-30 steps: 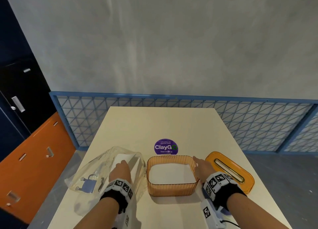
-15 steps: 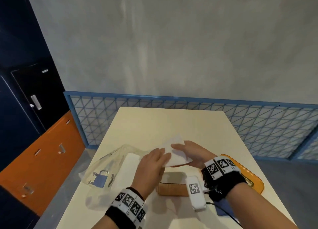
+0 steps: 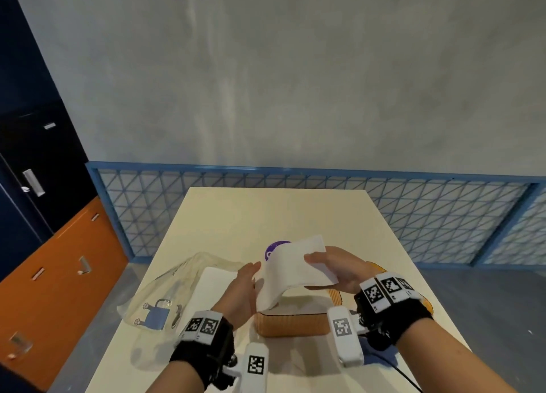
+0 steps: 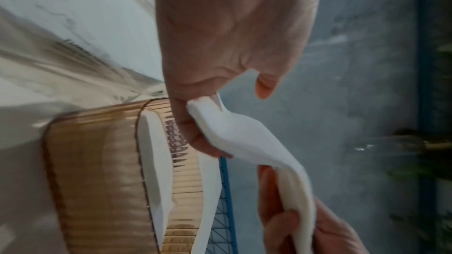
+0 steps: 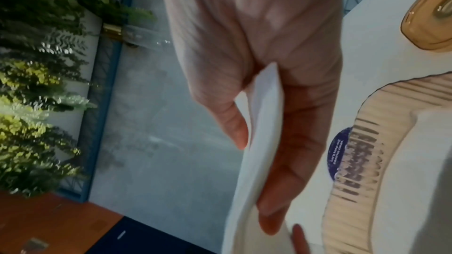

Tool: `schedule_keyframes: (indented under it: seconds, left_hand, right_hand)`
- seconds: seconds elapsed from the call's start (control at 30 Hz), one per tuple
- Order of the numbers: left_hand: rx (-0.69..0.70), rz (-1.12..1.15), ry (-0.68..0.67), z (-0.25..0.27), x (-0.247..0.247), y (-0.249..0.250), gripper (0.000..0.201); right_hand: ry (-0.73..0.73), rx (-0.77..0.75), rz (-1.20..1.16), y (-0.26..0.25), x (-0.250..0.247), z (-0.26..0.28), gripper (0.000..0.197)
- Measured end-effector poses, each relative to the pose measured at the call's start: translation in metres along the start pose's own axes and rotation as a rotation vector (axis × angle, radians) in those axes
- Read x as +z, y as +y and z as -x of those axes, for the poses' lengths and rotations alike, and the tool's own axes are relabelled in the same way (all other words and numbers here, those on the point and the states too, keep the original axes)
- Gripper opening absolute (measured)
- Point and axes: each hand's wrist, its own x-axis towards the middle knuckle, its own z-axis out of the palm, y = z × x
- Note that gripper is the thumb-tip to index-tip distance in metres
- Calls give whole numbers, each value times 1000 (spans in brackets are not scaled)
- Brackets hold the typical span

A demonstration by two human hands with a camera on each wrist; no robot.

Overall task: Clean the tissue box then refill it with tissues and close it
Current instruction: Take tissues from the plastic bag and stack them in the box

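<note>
— Both hands are up over the table (image 3: 236, 215), aren't they? What has each got?

— Left hand (image 3: 240, 289) and right hand (image 3: 339, 271) share one white stack of tissues (image 3: 295, 270). The right grips its end, thumb on top and fingers curled beneath; the left pinches the other end, which droops toward the box. The stack is soft, thick and bent into an arch between them.

— Where is the tissue box (image 3: 292, 323)?

— On the table, directly below the stack, close to the near edge. It is amber, see-through, ribbed on its walls, with rounded corners, and it stands open. The left wrist view shows white tissue (image 4: 156, 171) already lying inside.

— And the lid (image 5: 430, 16)?

— One lid, same amber, with a slot, flat on the table to the right of the box. From the head view the right wrist hides most of it.

— What else is around?

— One clear plastic bag (image 3: 174, 292) with a blue print, left of the box, holding another white pack. One round purple sticker (image 3: 276, 246) beyond the box, half covered by the lifted stack. A blue cloth (image 3: 379, 355) peeks out under the right forearm. Behind the table runs a blue lattice railing (image 3: 325, 191) below a grey wall; orange and dark cabinets (image 3: 59, 259) stand at the left.

— So, counted?

— Two hands, one box, one lid, one bag, one lifted stack.
</note>
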Motion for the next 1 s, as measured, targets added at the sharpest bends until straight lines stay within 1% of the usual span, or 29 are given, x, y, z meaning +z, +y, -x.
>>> schedule_keyframes:
  seconds: [0.07, 0.1, 0.13, 0.2, 0.23, 0.33, 0.37, 0.4, 0.43, 0.5, 0.53, 0.57, 0.6, 0.67, 0.73, 0.87, 0.93, 0.97, 1.0]
  left_hand:
    - [75, -151, 87, -4, 3, 4, 59]
    - [114, -227, 130, -7, 4, 5, 61]
    - [156, -285, 165, -9, 5, 5, 60]
    - [221, -378, 237, -15, 6, 6, 57]
    - [239, -425, 276, -18, 7, 6, 56]
    - [281, -661, 355, -29, 9, 2, 57]
    - [288, -753, 378, -31, 10, -1, 58]
    - [293, -830, 395, -35, 10, -6, 59]
    - [282, -907, 415, -39, 10, -11, 59]
    - [236, -1143, 475, -45, 10, -20, 58]
    - [214, -1278, 504, -48, 10, -24, 58]
    - [189, -1389, 518, -50, 11, -27, 59]
    - [169, -1471, 518, -51, 11, -29, 61]
    - [148, -1591, 504, -54, 12, -33, 65]
    - [155, -1675, 480, -57, 12, -36, 67]
    - [240, -1827, 468, -56, 11, -38, 71]
    - [323, -1893, 470, -56, 11, -36, 67]
    - [372, -1917, 445, -56, 11, -36, 63]
    - [412, -1939, 383, -58, 13, -37, 59]
  right_hand:
    - [62, -4, 22, 5, -5, -5, 26]
    - [92, -11, 20, 7, -8, -8, 27]
    - [111, -19, 14, 7, -11, -9, 25]
    - [124, -14, 43, 10, -16, -11, 15]
    - [146, -6, 73, 11, -18, -12, 14]
    - [271, 4, 184, 24, -26, -23, 24]
    - [321, 8, 260, 29, -27, -28, 22]
    - [376, 12, 379, 32, -26, -31, 14]
    - [431, 28, 526, 34, -25, -33, 10]
    - [514, 54, 738, 40, -22, -37, 32]
    - [527, 67, 811, 45, -21, -40, 37]
    - [534, 76, 879, 50, -21, -43, 37]
    - [539, 79, 931, 54, -20, -47, 32]
    - [545, 51, 969, 59, -15, -52, 9]
    - [554, 22, 982, 66, -13, -57, 26]
    - [518, -51, 1107, 73, -8, -52, 39]
    - [535, -168, 1261, 78, -8, -48, 46]
    - [549, -243, 1325, 79, -8, -46, 49]
    - [530, -306, 1361, 80, -8, -45, 49]
